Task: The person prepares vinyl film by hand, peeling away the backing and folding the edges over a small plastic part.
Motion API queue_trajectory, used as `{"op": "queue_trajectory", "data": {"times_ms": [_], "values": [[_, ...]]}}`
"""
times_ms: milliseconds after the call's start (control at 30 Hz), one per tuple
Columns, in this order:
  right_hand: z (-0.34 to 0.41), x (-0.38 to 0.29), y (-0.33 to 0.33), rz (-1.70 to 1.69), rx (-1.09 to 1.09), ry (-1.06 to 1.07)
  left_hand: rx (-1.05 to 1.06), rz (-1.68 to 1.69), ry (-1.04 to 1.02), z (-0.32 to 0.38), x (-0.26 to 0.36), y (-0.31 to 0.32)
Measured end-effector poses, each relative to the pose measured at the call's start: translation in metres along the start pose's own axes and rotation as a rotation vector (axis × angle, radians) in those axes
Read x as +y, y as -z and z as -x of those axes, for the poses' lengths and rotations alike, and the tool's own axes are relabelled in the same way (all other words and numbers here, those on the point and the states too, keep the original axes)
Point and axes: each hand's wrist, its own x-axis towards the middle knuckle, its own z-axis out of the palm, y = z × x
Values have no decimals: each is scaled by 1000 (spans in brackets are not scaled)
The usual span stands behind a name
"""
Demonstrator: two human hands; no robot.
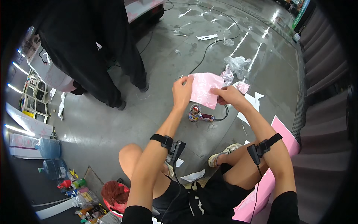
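Both of my hands hold up a glossy pink sheet [203, 89], which looks like film and has a faint light pattern. My left hand [182, 91] pinches its upper left corner. At its right edge, my right hand [228, 96] grips it, with the thumb across the front; the other fingers are partly hidden. Just under the sheet, on the grey floor, lies a corded handheld tool [201, 114] with a colourful patterned body, probably a heat gun or hair dryer. Crumpled pink film [241, 86] and clear plastic [239, 65] lie beyond my right hand.
Another person in dark trousers [84, 53] stands at the upper left beside a white panel with pink marks [53, 72]. A black cable [205, 53] crosses the floor. Water bottles [49, 148] and a red tub [112, 203] are at left, a large pink panel [260, 193] at right.
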Motion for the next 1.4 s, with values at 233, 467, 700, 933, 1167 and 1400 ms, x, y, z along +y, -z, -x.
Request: {"op": "queue_trajectory", "data": {"times_ms": [233, 467, 700, 933, 1167, 1400], "values": [[-21, 45, -9, 58, -120, -162, 8, -14, 237, 32, -47, -5], [-27, 53, -26, 15, -215, -236, 61, -40, 222, 44, -57, 1], [-41, 29, -45, -34, -202, -141, 188, -9, 104, 32, -67, 25], [-33, 15, -40, -20, -210, -94, 133, 19, 50, 21, -49, 35], [27, -17, -33, -210, -200, -83, 25, 147, -46, 32, 3, 40], [62, -26, -39, -132, -76, 167, -46, 282, -33, 60, 53, 69]]}}
